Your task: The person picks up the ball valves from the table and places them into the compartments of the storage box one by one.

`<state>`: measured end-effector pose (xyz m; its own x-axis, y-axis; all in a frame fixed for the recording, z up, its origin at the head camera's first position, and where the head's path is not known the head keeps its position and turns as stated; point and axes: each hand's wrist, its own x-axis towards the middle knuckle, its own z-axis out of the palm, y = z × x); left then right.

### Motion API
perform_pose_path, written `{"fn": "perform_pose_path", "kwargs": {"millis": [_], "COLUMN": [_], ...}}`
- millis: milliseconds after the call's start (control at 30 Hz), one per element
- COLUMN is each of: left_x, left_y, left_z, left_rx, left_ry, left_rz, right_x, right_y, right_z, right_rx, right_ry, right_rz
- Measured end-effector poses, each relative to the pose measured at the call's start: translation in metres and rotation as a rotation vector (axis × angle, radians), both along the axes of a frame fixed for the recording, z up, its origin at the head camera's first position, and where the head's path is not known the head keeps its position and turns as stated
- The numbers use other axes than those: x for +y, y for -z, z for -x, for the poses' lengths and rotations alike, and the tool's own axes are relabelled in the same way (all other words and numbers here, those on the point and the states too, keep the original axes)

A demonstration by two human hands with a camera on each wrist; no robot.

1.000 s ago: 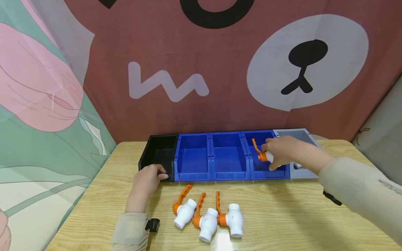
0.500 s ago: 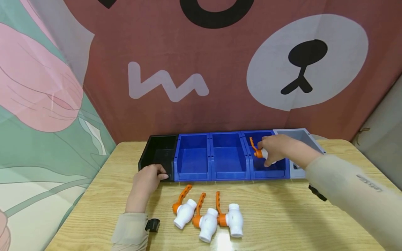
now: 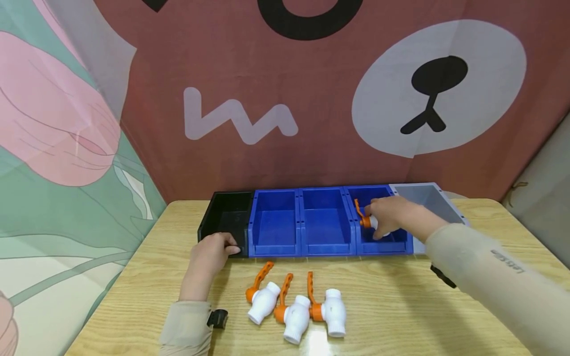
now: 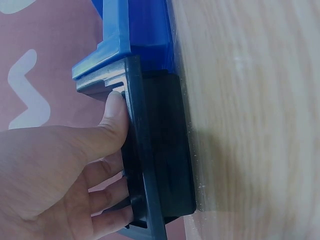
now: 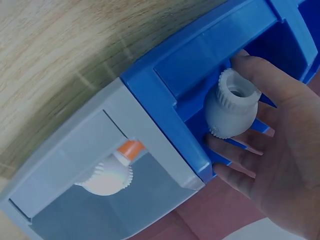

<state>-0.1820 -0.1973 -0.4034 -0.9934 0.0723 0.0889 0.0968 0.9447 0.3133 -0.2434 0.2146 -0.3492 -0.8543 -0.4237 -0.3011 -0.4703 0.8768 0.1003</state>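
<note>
My right hand [image 3: 388, 215] holds a white ball valve [image 5: 232, 107] by its body, inside the rightmost blue bin [image 3: 384, 248]. The valve's orange lever handle [image 3: 358, 207] points up and away in the head view. Seen from the right wrist, the thumb lies on one side of the valve and the fingers on the other, with one ribbed opening showing. My left hand [image 3: 211, 253] grips the edge of the black bin [image 4: 170, 150], thumb pressed on the rim and fingers curled at its other side.
Three more white ball valves [image 3: 263, 302] with orange handles lie on the wooden table [image 3: 392, 306] in front of the bins. Two other blue bins [image 3: 275, 230] stand between. A grey bin [image 5: 65, 155] at the right end contains another valve [image 5: 107, 177]. A printed cloth [image 3: 240, 163] hangs behind.
My right hand has shifted a little left with the valve, then dipped slightly lower into the rightmost blue bin. The left hand stays on the black bin.
</note>
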Motion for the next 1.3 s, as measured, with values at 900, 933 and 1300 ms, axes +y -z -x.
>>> {"fn": "perform_pose_path", "kwargs": {"millis": [900,933,1300], "left_x": [-0.001,-0.001,-0.001], "left_y": [0.002,0.001,0.001], "left_z": [0.000,-0.001,-0.001], "left_rx": [0.035,0.037,0.032], "left_ry": [0.011,0.012,0.008], "left_rz": [0.005,0.004,0.003], "right_x": [-0.003,-0.003,-0.001], "right_y": [0.018,0.018,0.022], "right_z": [0.004,0.004,0.004], "right_rx": [0.058,0.057,0.059], "right_ry": [-0.062,-0.062,-0.061], "right_rz": [0.016,0.018,0.019]}}
